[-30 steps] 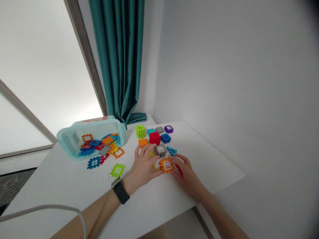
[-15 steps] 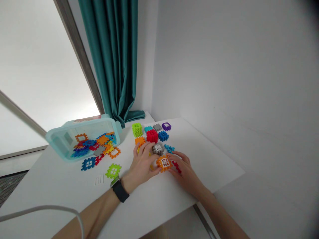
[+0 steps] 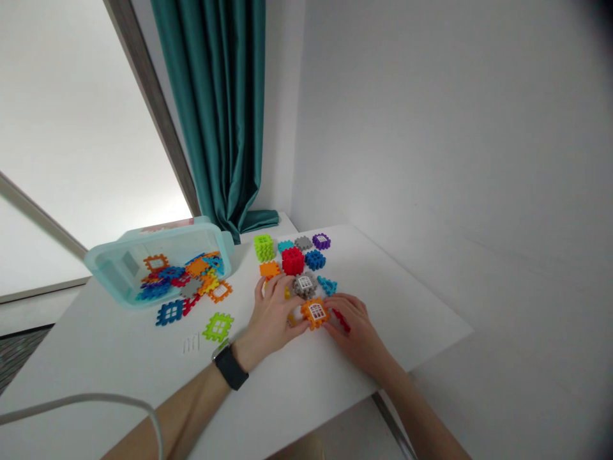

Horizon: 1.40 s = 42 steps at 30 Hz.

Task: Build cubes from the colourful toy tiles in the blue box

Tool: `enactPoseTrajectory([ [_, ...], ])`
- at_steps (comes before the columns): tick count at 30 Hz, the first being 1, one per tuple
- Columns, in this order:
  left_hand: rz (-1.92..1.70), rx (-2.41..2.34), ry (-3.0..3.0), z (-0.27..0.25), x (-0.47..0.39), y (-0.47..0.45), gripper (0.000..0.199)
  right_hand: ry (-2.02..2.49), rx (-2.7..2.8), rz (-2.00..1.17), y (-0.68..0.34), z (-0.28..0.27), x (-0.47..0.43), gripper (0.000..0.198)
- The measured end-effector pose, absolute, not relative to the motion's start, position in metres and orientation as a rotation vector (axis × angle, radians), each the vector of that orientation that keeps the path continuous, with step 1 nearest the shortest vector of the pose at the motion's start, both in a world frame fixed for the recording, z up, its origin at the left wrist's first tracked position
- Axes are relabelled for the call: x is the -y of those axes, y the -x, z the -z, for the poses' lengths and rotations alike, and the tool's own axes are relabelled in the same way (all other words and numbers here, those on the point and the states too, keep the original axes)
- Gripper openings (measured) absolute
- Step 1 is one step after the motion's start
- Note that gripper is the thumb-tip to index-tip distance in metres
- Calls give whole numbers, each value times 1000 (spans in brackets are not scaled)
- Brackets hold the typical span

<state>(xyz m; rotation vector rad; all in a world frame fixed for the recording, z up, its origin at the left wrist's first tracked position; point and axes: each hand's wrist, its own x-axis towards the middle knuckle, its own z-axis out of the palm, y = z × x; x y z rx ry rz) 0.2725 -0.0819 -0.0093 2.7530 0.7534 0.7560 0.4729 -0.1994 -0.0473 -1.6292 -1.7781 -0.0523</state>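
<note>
An orange toothed building tile with a white window insert lies between my two hands near the front of the piece group. My left hand, below a black wristwatch, grips its left side with thumb and fingers. On the other side, my right hand pinches the tile's right edge. Just behind it sits a grey window tile stack, with a light-blue piece to its right. A red piece shows partly under my right fingers. Yellow pieces are mostly hidden behind my left hand.
Farther back stand red, lime green and blue tile stacks. A pale-blue bin holds mixed pieces at left. Loose blue and green tiles lie before it. A cable crosses the lower left.
Both hands stay around the orange tile, which has barely moved. My right fingers have shifted slightly, and the view has moved a little.
</note>
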Motion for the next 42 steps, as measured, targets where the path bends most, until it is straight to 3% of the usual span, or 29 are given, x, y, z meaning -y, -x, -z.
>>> enactPoseTrajectory([
  [42, -716, -770, -2792, 14, 83, -272, 31, 1643, 1776, 70, -473, 49, 199, 23],
])
